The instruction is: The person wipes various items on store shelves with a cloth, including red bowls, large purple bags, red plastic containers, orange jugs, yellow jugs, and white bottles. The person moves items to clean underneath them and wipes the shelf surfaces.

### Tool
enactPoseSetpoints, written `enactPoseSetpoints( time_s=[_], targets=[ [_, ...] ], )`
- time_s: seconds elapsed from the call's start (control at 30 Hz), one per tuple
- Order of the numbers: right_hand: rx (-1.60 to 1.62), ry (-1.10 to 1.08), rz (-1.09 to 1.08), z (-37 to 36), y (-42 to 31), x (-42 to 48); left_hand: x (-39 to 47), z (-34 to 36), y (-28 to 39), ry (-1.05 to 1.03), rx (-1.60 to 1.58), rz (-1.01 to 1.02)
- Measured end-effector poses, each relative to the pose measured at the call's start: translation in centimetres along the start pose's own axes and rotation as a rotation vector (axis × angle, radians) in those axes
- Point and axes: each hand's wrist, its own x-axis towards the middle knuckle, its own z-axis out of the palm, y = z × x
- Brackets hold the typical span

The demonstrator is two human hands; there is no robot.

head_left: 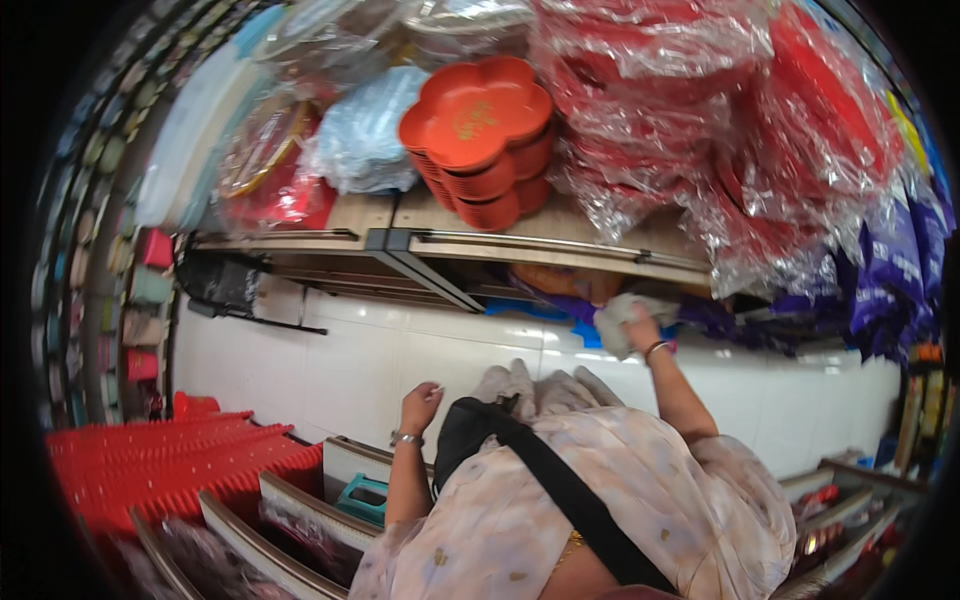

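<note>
My right hand (640, 328), with a bracelet at the wrist, reaches forward and grips a crumpled greyish cloth (616, 330) just below the front edge of the wooden shelf (480, 250). Behind the cloth, purple packaging (570, 306) is partly visible under the shelf. My left hand (422, 401) hangs over the white tiled floor (360, 352), fingers curled, with a metal watch or bracelet on its wrist. A tiny pale spot shows at its fingertips; I cannot tell whether it is a held thing.
On the shelf top stand stacked red flower-shaped trays (480, 112) and plastic-wrapped red goods (645, 112). Purple packets (892, 255) hang at the right. A black folding chair or cart (221, 285) sits left. Red plastic baskets (180, 465) and shelf dividers (247, 525) are near my left side.
</note>
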Motion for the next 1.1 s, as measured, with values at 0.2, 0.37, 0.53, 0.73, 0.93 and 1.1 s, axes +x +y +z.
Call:
enactPoseSetpoints(
  time_s=[0.2,0.37,0.53,0.73,0.93,1.1],
  targets=[
    [-0.057,-0.469,-0.576,4.7,-12.3,-4.1,1.3,-0.7,7.2,0.018,0.013,0.195],
    [0.432,-0.150,-0.138,0.6,1.8,4.2,-2.2,1.6,2.7,-0.019,0.173,-0.010],
    [0.377,0.691,0.282,-14.5,31.6,7.9,-8.9,6.8,-4.3,-0.194,0.249,-0.284],
    [0.965,1.011,0.662,-19.3,37.7,-0.8,-13.0,9.9,-5.4,-0.271,0.150,-0.436],
    [-0.842,0.186,0.132,-14.1,22.6,0.2,-9.8,10.3,-4.2,-0.227,0.158,-0.333],
    [0.864,-0.129,0.026,-1.8,3.5,-1.0,-4.7,6.9,1.3,-0.166,0.151,-0.117]
  ],
)
